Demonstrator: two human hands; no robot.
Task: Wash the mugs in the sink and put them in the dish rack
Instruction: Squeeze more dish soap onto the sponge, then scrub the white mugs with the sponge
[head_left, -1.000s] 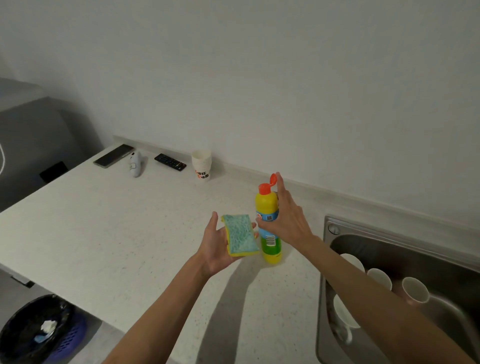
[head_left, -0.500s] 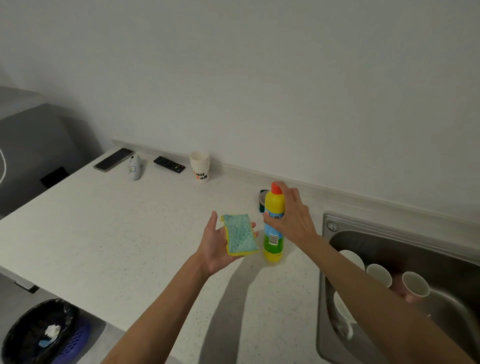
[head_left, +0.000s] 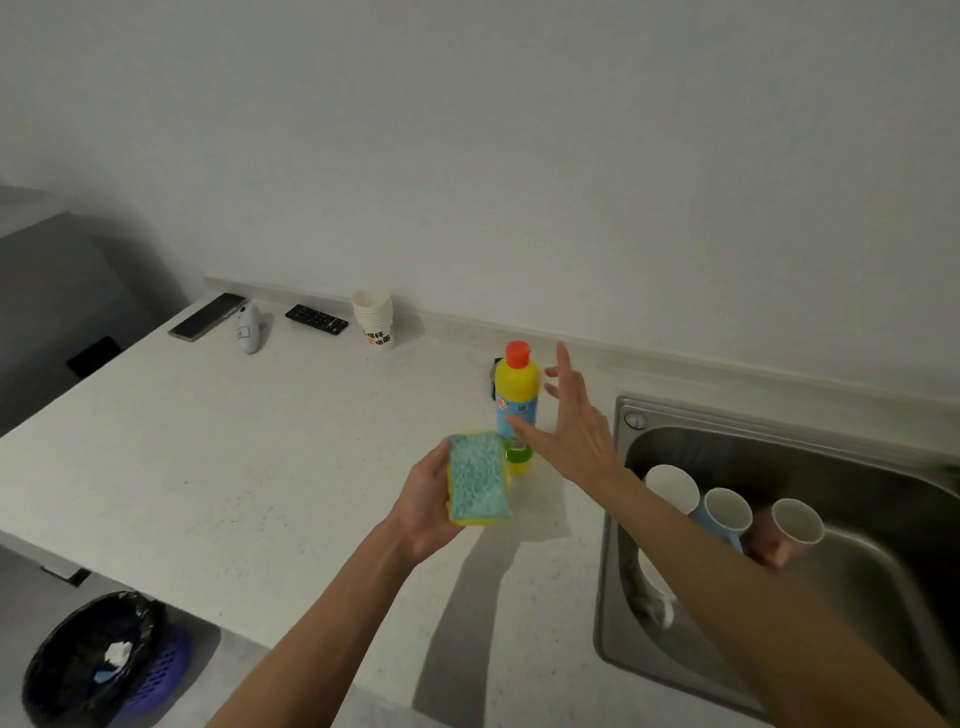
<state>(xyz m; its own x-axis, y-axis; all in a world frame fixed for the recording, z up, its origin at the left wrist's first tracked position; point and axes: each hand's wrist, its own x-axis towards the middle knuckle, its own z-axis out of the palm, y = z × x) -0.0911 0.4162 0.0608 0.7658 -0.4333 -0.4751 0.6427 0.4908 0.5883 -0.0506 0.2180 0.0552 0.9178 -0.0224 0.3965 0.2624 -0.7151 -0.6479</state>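
Looking down on a white speckled countertop (head_left: 208, 467) with a steel sink (head_left: 857, 478) set into its right end.

Gripping a sponge (head_left: 478, 478) in the left hand (head_left: 428, 506), around the middle of the counter. Green scrubby face toward the camera, yellow foam showing along the edges, thumb on the left side and fingers curled in behind.

Right hand (head_left: 571, 431) spread wide, fingers straight and fanned, holding nothing, just right of a yellow dish soap bottle (head_left: 516, 395). Thumb tip overlapping the blue label, but can't tell whether it's actually touching. Bottle standing upright on the counter just beyond the sponge, orange cap (head_left: 517, 354) on top. Some dark thing poking out behind the bottle on its left, too hidden to name.

Over in the sink, three in a row, tipped with mouths toward the camera: a white mug (head_left: 671, 488) on the left, a blue mug (head_left: 727, 512) in the middle, a pink mug (head_left: 795, 530) on the right, packed close together. Also a second white mug (head_left: 654, 587) nearer, against the sink's left wall, partly hidden by the right forearm.

Far left end of the counter, by the wall: a stack of paper cups (head_left: 374, 322), a black remote (head_left: 317, 319), a small white gadget (head_left: 248, 328) and a phone (head_left: 207, 317) lying flat.

Down on the floor at near left, a bin with a black liner (head_left: 93, 660) and a purple basket (head_left: 161, 670) right beside it.
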